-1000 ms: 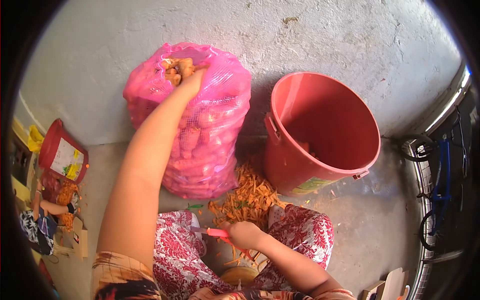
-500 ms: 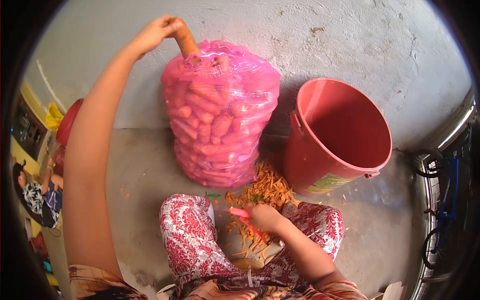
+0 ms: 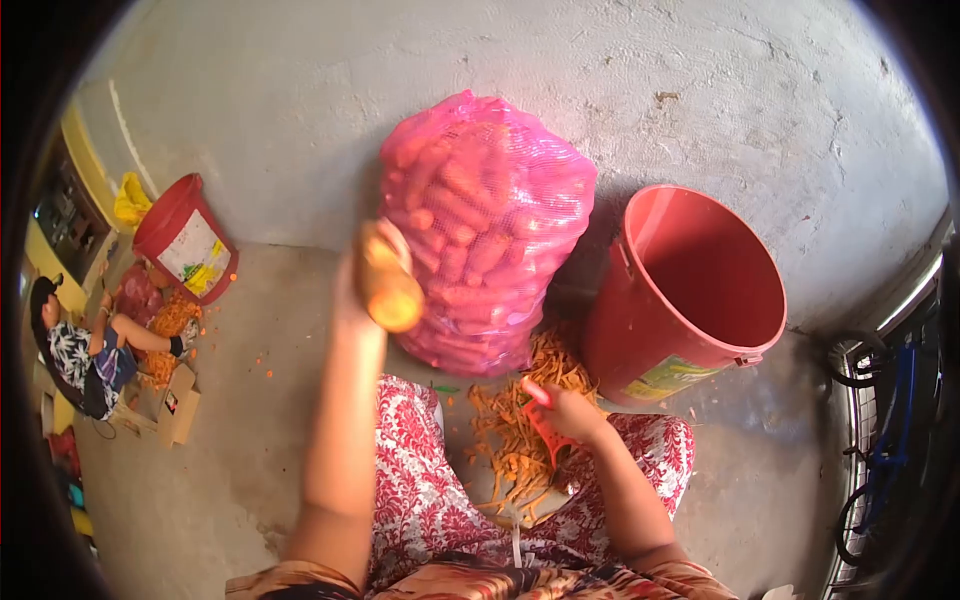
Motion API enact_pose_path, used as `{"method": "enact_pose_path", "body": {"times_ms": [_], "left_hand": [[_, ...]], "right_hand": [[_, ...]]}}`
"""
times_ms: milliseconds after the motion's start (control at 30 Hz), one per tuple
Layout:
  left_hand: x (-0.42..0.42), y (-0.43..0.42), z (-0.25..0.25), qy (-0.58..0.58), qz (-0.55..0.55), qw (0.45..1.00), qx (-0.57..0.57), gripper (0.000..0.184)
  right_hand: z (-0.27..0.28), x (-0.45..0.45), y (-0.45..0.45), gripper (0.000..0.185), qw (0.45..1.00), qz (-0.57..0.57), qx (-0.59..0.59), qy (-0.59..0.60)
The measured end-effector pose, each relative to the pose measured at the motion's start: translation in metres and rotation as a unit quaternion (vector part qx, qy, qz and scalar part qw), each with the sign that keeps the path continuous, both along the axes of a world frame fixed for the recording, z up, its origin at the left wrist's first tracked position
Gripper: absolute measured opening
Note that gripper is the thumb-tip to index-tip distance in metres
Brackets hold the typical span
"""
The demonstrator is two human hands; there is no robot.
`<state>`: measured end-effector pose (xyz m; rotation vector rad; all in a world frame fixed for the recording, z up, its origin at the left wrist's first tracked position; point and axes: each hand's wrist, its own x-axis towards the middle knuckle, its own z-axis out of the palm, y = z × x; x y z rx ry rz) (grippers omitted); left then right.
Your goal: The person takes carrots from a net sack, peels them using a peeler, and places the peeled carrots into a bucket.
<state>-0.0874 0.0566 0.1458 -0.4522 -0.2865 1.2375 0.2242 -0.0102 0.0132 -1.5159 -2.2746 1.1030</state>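
A thick carrot [image 3: 392, 296], blurred by motion, is gripped in my left hand [image 3: 372, 270] in front of the pink mesh sack [image 3: 480, 220]. The sack is full of carrots and stands against the wall. My right hand [image 3: 578, 415] is closed round the handle of a red peeler [image 3: 547, 430], low between my knees. Under the peeler lies a heap of orange peelings [image 3: 515, 455] on the floor. The carrot and the peeler are well apart.
A tall red bucket [image 3: 690, 290] stands right of the sack. Far left, a seated person [image 3: 85, 350] is beside another red bucket [image 3: 188, 240], a carrot sack and an orange pile [image 3: 172, 320]. A blue bicycle [image 3: 895, 430] is at the far right.
My left hand has drawn the carrot out of the sack's top and brought it down toward me. My right hand, with the peeler, has shifted slightly right in view.
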Motion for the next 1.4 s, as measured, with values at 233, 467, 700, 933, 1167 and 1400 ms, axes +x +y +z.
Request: {"method": "enact_pose_path", "body": {"times_ms": [233, 467, 700, 933, 1167, 1400], "left_hand": [[0.081, -0.064, -0.108, 0.097, 0.004, 0.991, -0.096, 0.039], [0.088, -0.059, -0.123, 0.281, -0.032, 0.957, -0.060, 0.029], [0.103, -0.063, -0.134, 0.518, -0.070, 0.849, -0.083, 0.029], [0.102, -0.053, -0.147, 0.540, -0.054, 0.835, -0.091, 0.026], [0.099, -0.056, -0.144, 0.477, -0.123, 0.869, -0.043, 0.028], [0.121, -0.056, -0.134, 0.456, -0.129, 0.870, -0.134, 0.048]], "right_hand": [[-0.004, 0.006, -0.002, 0.018, 0.990, -0.093, 0.059, 0.087], [-0.009, 0.006, -0.008, 0.013, 0.956, -0.182, -0.004, 0.231], [0.028, 0.012, -0.041, 0.015, 0.982, -0.114, 0.049, 0.144], [0.027, 0.011, -0.056, 0.021, 0.999, 0.009, 0.035, 0.024], [0.018, 0.009, -0.056, 0.020, 0.999, 0.017, -0.001, 0.040], [0.022, -0.009, -0.059, 0.018, 0.992, 0.003, -0.039, 0.119]]}}
